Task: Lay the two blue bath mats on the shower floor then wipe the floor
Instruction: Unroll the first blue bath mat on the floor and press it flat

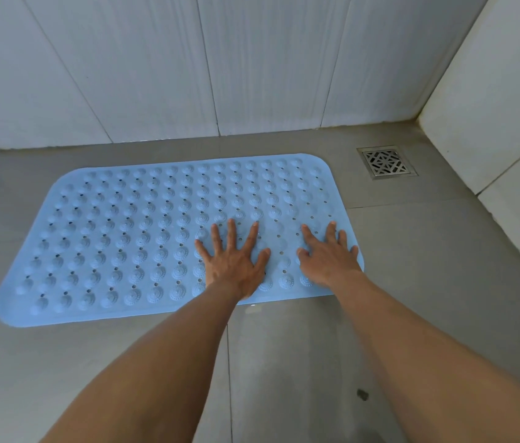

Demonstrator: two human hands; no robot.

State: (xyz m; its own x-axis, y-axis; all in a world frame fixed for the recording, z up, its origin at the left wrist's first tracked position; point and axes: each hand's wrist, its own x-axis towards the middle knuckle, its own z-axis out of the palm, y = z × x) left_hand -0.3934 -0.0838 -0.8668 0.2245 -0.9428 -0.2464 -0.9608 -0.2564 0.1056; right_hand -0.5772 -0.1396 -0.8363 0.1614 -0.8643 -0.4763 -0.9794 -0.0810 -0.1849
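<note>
Blue bath mat (130, 238) flat, long axis left-right; left hand (234, 262), right hand (329, 259) spread, pressing right end.

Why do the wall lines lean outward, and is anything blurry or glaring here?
Head view: the wide-angle lens fans the wall tile seams outward; light is soft and even, without hard shadows or glare; the blue mat, left hand, right hand and drain all look reasonably sharp.
</note>
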